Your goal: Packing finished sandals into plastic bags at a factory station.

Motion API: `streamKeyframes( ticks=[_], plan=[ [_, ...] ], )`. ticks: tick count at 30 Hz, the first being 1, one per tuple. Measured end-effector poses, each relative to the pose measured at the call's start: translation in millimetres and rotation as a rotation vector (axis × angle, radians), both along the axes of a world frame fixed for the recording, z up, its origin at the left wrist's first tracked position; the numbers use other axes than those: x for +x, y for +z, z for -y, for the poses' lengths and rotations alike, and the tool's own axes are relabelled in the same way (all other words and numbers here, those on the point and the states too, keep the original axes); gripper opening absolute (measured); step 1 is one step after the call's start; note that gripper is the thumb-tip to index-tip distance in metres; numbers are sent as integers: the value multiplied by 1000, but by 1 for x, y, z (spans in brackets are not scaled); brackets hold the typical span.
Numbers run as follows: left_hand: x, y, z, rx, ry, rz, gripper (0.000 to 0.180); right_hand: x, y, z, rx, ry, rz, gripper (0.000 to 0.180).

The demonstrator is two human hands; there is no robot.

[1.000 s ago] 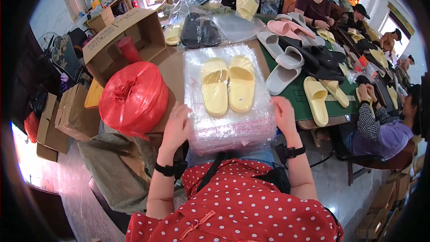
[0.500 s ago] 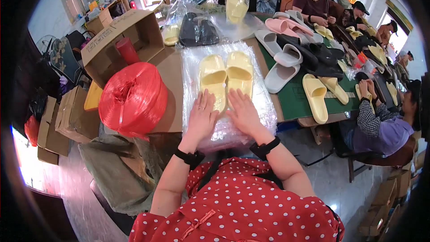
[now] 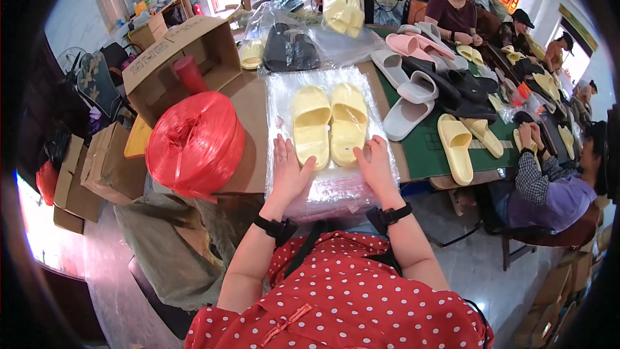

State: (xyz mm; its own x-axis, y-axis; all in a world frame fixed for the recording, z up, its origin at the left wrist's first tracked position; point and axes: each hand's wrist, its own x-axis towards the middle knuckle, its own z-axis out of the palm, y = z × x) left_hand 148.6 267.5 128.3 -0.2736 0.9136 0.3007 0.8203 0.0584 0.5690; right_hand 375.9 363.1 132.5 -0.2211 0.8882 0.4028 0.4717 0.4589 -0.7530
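A pair of pale yellow slide slippers (image 3: 311, 123) lies side by side, toes away from me, on a stack of clear plastic bags (image 3: 326, 187). Whether the top film covers them, I cannot tell. My left hand (image 3: 290, 167) rests on the plastic beside the left slipper, fingers stretched out, thumb close to its heel. On the other side, my right hand (image 3: 374, 165) lies with fingers apart by the right slipper's heel. Neither hand grips anything. Both wrists wear dark bands.
To the left sit a roll of red plastic twine (image 3: 194, 145) and an open cardboard box (image 3: 184, 58). Grey, pink, black and yellow slippers cover the green mat (image 3: 420, 152) at right. Across the table a person holds bagged yellow slippers (image 3: 343, 10); other people sit along the right.
My hands have slid apart, off the heel ends of the yellow slippers and onto the plastic at either side. The far person's bagged slippers have shifted and tilted.
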Motion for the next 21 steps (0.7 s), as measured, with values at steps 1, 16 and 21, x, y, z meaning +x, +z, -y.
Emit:
streamKeyframes(
  ticks=[1, 16, 21],
  plan=[
    [-1, 0, -1, -1, -2, -2, 88, -2, 3, 3, 21, -29, 60, 49],
    [-6, 2, -1, 48, -21, 25, 75, -6, 1, -4, -9, 10, 0, 48],
    [-1, 5, -1, 40, -36, 46, 79, 0, 3, 0, -5, 23, -6, 48]
  ],
)
